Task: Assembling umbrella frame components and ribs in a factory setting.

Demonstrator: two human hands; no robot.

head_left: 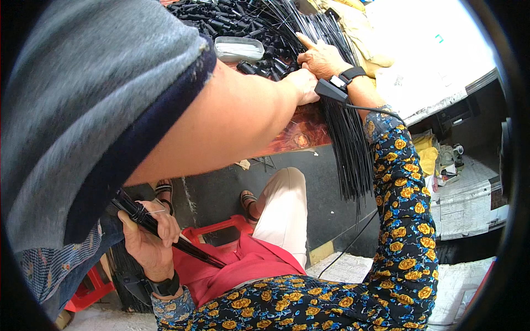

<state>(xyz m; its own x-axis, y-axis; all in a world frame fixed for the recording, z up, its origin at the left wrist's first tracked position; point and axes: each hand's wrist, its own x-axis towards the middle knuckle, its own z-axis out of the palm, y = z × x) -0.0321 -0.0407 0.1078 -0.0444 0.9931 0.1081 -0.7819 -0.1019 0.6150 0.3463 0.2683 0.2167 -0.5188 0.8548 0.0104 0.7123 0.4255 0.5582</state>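
Note:
My left hand (152, 243), low on the left, is closed around a small bundle of black rods (190, 248) with thicker black ends, held slantwise above my lap. A thin pale strip pokes out by its fingers. My right hand (324, 59) reaches to the table and lies on a large bundle of long, thin black rods (345, 149) that overhangs the table edge. Its index finger is stretched out; the other fingers are bent and partly hidden. Against it rests a co-worker's hand (302, 85), whose bare arm crosses from the left.
Black tubular parts (221, 19) are heaped on the reddish table (295, 135), around a clear plastic box (239, 49) of pale strips. Yellowish cloth (364, 33) lies beyond the rods. A red stool (218, 229) stands on the dark floor. A cable hangs from my right wrist device.

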